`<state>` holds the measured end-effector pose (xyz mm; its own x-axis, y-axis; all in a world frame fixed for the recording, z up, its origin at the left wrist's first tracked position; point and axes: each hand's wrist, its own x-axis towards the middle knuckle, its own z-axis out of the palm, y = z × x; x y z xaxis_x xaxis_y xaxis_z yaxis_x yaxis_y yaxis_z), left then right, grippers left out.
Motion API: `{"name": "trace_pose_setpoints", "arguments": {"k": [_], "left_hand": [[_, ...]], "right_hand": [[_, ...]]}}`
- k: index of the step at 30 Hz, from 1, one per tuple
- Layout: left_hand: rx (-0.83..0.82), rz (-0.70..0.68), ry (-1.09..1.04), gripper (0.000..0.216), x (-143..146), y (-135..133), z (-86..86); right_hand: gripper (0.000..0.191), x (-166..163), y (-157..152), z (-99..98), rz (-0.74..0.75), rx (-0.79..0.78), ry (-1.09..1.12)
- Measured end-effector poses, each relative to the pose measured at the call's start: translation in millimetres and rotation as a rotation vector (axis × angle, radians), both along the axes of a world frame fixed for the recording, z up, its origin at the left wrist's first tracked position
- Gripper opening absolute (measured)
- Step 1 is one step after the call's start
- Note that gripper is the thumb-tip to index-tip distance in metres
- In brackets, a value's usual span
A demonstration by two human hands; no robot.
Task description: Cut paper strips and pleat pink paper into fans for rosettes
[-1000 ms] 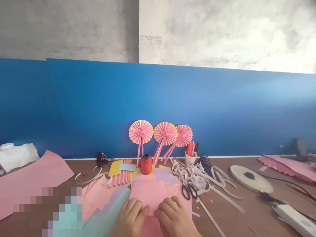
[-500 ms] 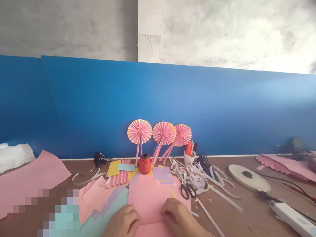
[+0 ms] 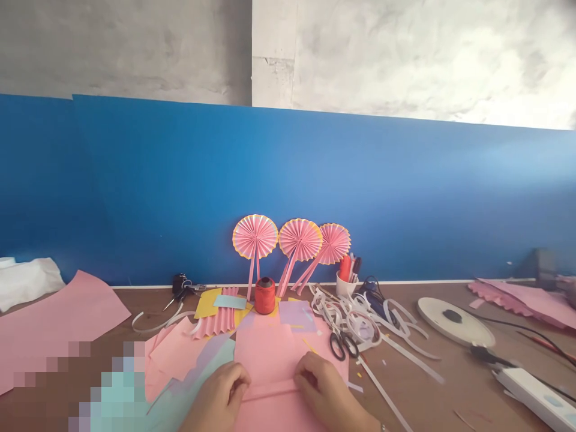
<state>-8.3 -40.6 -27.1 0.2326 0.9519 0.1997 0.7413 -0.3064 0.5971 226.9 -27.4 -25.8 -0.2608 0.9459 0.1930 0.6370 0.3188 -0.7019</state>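
A sheet of pink paper (image 3: 265, 348) lies before me, with a narrow fold running across it near the bottom of the view. My left hand (image 3: 220, 393) is closed at the left end of that fold, fingers bent and pinching the paper. At the right end, my right hand (image 3: 326, 387) pinches it too, thumb and fingertips together. Scissors (image 3: 344, 346) with black handles lie just beyond my right hand. Behind the sheet stands a spool of red thread (image 3: 265, 296). Pale green paper (image 3: 193, 390) is partly under my left forearm.
Several pleated pink paper fans (image 3: 255, 237) lean against the blue panel (image 3: 180, 180). Tangled white strips (image 3: 360, 318) lie right of centre, near a white cup of tools (image 3: 346, 283). A white power strip (image 3: 535, 399) and a round white disc (image 3: 454, 322) sit at the right.
My left hand has shifted slightly left and up, and my right hand slightly up. The folded band between them shows more clearly. The whole view has tilted a little.
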Motion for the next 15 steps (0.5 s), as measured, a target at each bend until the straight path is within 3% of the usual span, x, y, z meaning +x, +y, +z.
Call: {"name": "trace_pose_setpoints", "arguments": {"k": [15], "left_hand": [[0.007,-0.063,0.003,0.023,-0.6,-3.8,2.0]], "right_hand": [[0.017,-1.1,1.9,0.7,-0.009,-0.079,0.047]]}}
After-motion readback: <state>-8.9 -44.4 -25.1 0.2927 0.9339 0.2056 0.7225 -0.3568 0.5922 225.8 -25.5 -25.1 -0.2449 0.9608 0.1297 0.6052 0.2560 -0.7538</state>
